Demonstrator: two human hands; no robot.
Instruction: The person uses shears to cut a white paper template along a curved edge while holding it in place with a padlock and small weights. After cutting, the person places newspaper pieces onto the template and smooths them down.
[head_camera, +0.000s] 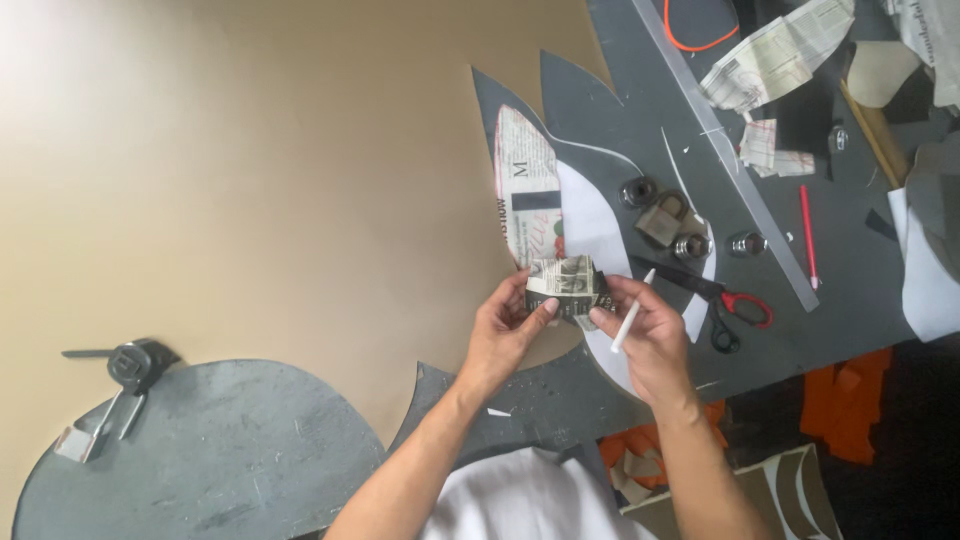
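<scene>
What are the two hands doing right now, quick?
Left hand: closed on a small folded newspaper piece.
Right hand: pinching the same newspaper piece, with a white stick held between its fingers.

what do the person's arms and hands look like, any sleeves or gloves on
Both arms are bare from elbow to wrist, with no sleeves in view. The left hand and right hand wear no gloves, and no rings, watch or bands can be made out. A white garment shows at the bottom edge.
</scene>
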